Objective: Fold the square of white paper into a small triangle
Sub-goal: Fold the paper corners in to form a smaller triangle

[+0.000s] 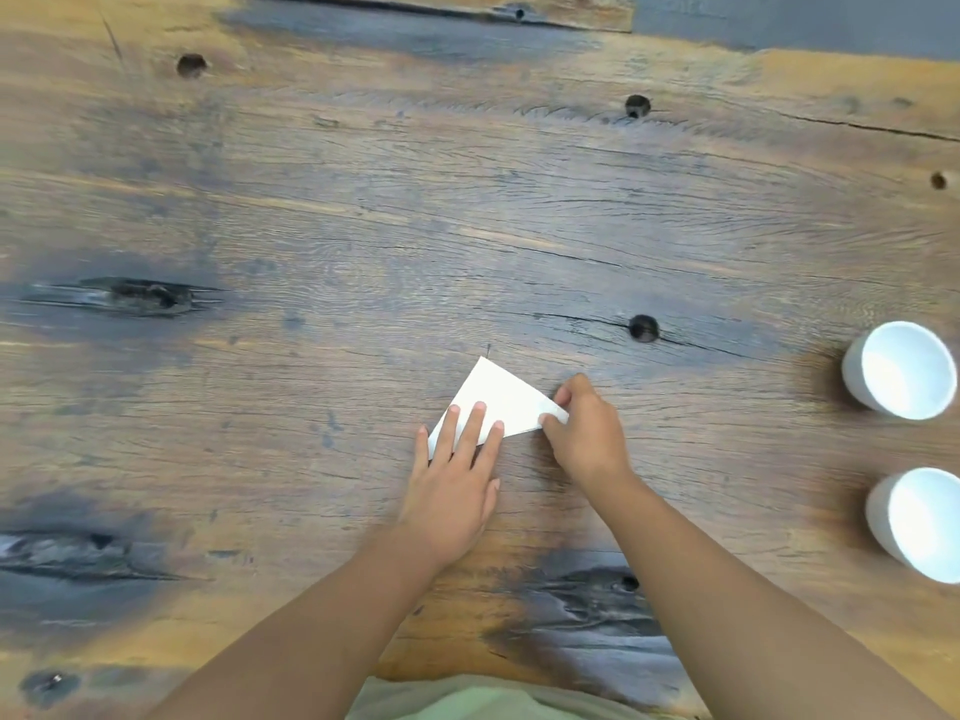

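Paper (pixel 501 400): white, already in a triangle shape, lying flat on the worktop (pixel 363 226). It sits about midway across and nearer the near edge than the far one. One tip points toward the far edge; the long side runs along the near side, slanting up toward the right.

Left hand (pixel 452 485): flat, fingers straight and slightly spread. The fingertips (pixel 479 407) press on the paper's left near corner, and the palm lies on the wood just short of the paper. It grips nothing.

Right hand (pixel 584 433): fingers curled, thumb and fingertips pinching the paper's right corner. That corner looks slightly lifted, though motion blur makes this hard to judge. The knuckles hide part of the paper's edge.

Both forearms come in bare from the near edge, angled inward toward the paper.

Worktop: rough old planks with brown and grey patches, cracks along the grain and several dark knot holes. One hole (pixel 643 327) lies just beyond the paper, toward the far edge and a little to the right.

Along the right edge, well apart from the paper, stand two white cups, both upright with their mouths open to the camera. The farther cup (pixel 901 368) is whole in view — the nearer cup (pixel 917 522) is partly cut off by the picture's side.

At the near edge, between the arms, is a strip of pale green cloth (pixel 467 701). At the far right corner a plain grey surface (pixel 805 18) shows beyond the wood.
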The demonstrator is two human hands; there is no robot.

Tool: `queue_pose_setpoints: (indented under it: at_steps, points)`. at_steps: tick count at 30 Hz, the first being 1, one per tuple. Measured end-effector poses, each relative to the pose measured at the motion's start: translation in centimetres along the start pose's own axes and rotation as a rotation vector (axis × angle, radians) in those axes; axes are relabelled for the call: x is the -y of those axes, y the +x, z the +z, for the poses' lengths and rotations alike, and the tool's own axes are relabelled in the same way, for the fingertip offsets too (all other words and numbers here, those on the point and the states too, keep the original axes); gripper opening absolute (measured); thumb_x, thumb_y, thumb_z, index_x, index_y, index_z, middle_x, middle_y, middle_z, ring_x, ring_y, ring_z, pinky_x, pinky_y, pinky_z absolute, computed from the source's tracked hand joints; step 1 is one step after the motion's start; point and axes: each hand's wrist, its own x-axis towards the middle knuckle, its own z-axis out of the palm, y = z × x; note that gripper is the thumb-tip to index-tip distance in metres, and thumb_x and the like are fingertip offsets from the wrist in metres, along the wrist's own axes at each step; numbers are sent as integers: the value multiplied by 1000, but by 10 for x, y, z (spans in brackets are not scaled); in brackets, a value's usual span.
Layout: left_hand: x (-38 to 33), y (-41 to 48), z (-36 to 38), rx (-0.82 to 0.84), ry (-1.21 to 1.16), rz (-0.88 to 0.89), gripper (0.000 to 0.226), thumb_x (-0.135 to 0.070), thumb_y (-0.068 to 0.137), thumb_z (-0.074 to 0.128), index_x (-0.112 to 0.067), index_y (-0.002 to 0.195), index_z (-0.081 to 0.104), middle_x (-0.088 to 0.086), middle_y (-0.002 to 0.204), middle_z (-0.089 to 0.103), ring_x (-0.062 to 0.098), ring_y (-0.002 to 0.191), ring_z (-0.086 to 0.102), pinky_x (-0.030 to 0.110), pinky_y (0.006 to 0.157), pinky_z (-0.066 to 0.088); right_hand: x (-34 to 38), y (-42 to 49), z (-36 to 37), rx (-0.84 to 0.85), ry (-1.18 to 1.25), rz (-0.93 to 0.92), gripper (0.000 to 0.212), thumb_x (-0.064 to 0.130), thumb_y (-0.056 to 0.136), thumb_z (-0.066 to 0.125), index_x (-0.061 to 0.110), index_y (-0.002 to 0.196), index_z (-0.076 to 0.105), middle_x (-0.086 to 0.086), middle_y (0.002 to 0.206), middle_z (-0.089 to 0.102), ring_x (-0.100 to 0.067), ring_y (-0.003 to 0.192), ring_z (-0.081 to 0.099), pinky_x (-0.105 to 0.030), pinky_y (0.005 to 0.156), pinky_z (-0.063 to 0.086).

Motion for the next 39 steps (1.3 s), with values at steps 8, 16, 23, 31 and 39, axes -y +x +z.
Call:
queue_pose_setpoints:
  at_steps: [8, 16, 23, 31, 39]
  points:
    - [-10, 10, -9, -28, -93, -28, 65, -41, 103, 30, -19, 158, 5, 6, 168, -4, 32, 152, 0, 54, 123, 11, 5, 0, -8, -106, 280, -72, 14, 14, 89, 63, 26, 81, 63, 7, 83, 67, -12, 73, 58, -25, 61, 38]
    - [27, 6, -14, -108, -138, -3, 59, -33, 102, 32, -18, 157, 16, -4, 168, 2, 22, 153, 6, 47, 121, 20, 25, 9, -14, -157, 66, -380, 10, 9, 89, 62, 19, 91, 65, 6, 92, 56, -15, 82, 55, -27, 69, 38]
    - [46, 11, -18, -56, -69, -4, 60, -42, 104, 26, -24, 159, 8, -8, 168, -5, 22, 154, -7, 55, 121, 13, 41, 9, -11, -187, -93, -647, 12, 2, 90, 58, 10, 96, 65, -2, 96, 63, -24, 91, 58, -34, 72, 46]
    - [37, 6, -6, -37, -20, -75, 63, -50, 103, 22, -27, 159, 4, 6, 168, -2, 31, 153, -12, 63, 120, 2, 27, -14, 7, -119, -110, -776, 18, -6, 85, 62, 7, 96, 69, -4, 101, 70, -26, 99, 64, -39, 80, 55]
    - [41, -4, 0, -133, -189, -95, 61, -34, 101, 24, -16, 157, 13, 0, 168, 4, 19, 154, -2, 60, 122, 10, 2, -27, 30, -79, -234, -705, 24, -4, 86, 68, 3, 108, 73, -9, 120, 70, -32, 117, 63, -49, 97, 53]
